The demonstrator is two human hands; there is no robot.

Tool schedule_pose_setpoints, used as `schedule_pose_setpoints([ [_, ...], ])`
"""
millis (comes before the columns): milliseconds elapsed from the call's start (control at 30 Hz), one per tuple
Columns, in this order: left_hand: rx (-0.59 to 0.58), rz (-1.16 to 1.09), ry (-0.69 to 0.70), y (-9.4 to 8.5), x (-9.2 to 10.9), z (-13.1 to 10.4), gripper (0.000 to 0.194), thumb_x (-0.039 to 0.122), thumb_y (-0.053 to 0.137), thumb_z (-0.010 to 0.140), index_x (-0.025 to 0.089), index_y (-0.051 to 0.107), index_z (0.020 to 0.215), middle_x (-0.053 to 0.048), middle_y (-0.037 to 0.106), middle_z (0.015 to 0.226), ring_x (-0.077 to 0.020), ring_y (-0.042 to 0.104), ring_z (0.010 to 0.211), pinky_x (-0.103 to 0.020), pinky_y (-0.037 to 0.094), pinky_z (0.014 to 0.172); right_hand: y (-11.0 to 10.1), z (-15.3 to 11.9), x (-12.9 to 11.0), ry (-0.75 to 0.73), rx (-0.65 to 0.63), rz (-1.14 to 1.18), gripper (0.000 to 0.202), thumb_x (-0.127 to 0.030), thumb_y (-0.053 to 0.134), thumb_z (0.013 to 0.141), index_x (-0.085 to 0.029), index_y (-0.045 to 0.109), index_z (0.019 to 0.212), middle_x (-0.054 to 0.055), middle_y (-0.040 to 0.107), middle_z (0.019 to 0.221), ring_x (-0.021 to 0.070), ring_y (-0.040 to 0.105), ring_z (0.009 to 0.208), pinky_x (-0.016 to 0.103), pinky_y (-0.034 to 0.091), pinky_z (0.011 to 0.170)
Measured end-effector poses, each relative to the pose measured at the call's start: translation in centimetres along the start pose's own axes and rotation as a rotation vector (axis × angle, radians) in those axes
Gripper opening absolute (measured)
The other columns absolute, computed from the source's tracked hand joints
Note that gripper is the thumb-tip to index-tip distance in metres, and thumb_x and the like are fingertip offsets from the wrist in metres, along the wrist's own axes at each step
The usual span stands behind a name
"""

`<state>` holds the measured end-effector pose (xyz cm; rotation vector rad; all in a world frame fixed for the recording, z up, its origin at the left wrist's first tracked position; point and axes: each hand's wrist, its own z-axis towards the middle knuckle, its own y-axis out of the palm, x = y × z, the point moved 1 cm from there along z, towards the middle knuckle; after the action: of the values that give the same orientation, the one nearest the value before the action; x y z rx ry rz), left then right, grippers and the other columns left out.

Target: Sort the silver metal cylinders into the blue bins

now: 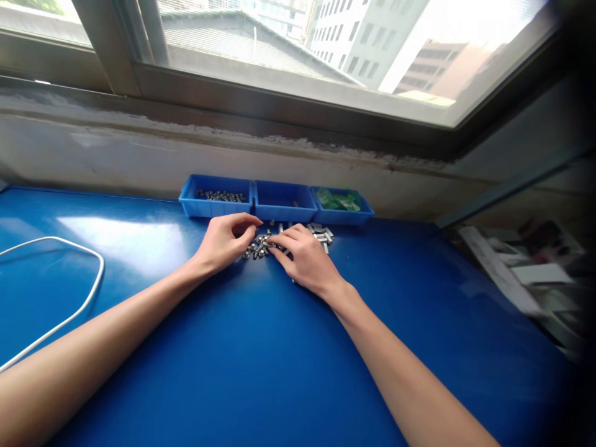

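A small heap of shiny metal screws (pixel 258 246) lies on the blue table between my hands. My left hand (pixel 223 242) is at the heap's left side, fingers curved, with a gap between thumb and forefinger; I see nothing held there. From the right, my right hand (pixel 305 257) reaches over the heap. Its thumb and fingertips come together at the screws, but what they pinch is too small to make out. Flat, silvery metal pieces (pixel 321 234) lie just behind the right hand, which partly covers other small parts.
Three joined blue bins stand against the wall: the left bin (pixel 186 197) holds many small screws, the middle bin (pixel 279 214) a few small pieces, the right bin (pixel 358 217) green plastic bags. A white cable (pixel 100 267) curves across the table's left. Blurred items sit beyond the right edge.
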<state>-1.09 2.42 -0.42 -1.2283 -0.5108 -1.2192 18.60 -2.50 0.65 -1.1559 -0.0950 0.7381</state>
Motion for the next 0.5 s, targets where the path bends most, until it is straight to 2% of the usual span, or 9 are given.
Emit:
schedule_pose_setpoints([
  [133, -0.044, -0.005, 0.025, -0.1, -0.2, 0.2, 0.027, 0.03, 0.058, 0.089, 0.017, 0.076, 0.104, -0.006, 0.078, 0.106, -0.0224, 0.073, 0.096, -0.031, 0.058, 0.087, 0.0, -0.1, 0.2, 0.006, 0.083, 0.069, 0.016, -0.022, 0.061, 0.095, -0.019, 0.075, 0.102, 0.008, 0.078, 0.096, 0.0247, 0.064, 0.091, 0.042, 0.054, 0.087],
  [200, -0.063, 0.004, 0.036, -0.2, 0.1, 0.2, 0.028, 0.031, 0.056, 0.091, 0.018, 0.076, 0.105, -0.006, 0.077, 0.108, -0.0223, 0.073, 0.097, -0.032, 0.057, 0.088, -0.2, 0.0, 0.3, 0.112, 0.188, 0.191, 0.012, -0.025, 0.066, 0.092, -0.021, 0.077, 0.097, 0.006, 0.078, 0.094, 0.0234, 0.067, 0.087, 0.04, 0.056, 0.084],
  [300, -0.118, 0.061, 0.08, -0.3, 0.8, 0.1, 0.031, 0.033, 0.054, 0.094, 0.019, 0.074, 0.112, -0.006, 0.076, 0.113, -0.0226, 0.071, 0.101, -0.034, 0.055, 0.092, -0.6, 0.1, 0.7, 0.366, 0.305, 0.542, 0.014, -0.034, 0.075, 0.085, -0.022, 0.077, 0.092, 0.004, 0.078, 0.09, 0.0207, 0.071, 0.079, 0.035, 0.059, 0.075],
  [400, -0.204, 0.137, 0.217, -0.1, 1.1, 0.0, 0.034, 0.033, 0.052, 0.097, 0.019, 0.071, 0.122, -0.008, 0.073, 0.123, -0.0241, 0.065, 0.115, -0.038, 0.05, 0.104, -1.0, 0.2, 0.8, 0.519, 0.34, 0.887, 0.022, -0.036, 0.085, 0.074, -0.021, 0.077, 0.088, 0.003, 0.078, 0.087, 0.0194, 0.073, 0.078, 0.031, 0.06, 0.073],
  [500, -0.255, 0.207, 0.34, 0.2, 0.8, -0.2, 0.038, 0.035, 0.047, 0.101, 0.019, 0.067, 0.129, -0.01, 0.067, 0.133, -0.0247, 0.057, 0.128, -0.041, 0.044, 0.113, -1.3, 0.2, 0.9, 0.574, 0.343, 1.047, 0.028, -0.034, 0.09, 0.065, -0.02, 0.077, 0.085, 0.003, 0.078, 0.086, 0.0191, 0.074, 0.078, 0.03, 0.06, 0.074],
])
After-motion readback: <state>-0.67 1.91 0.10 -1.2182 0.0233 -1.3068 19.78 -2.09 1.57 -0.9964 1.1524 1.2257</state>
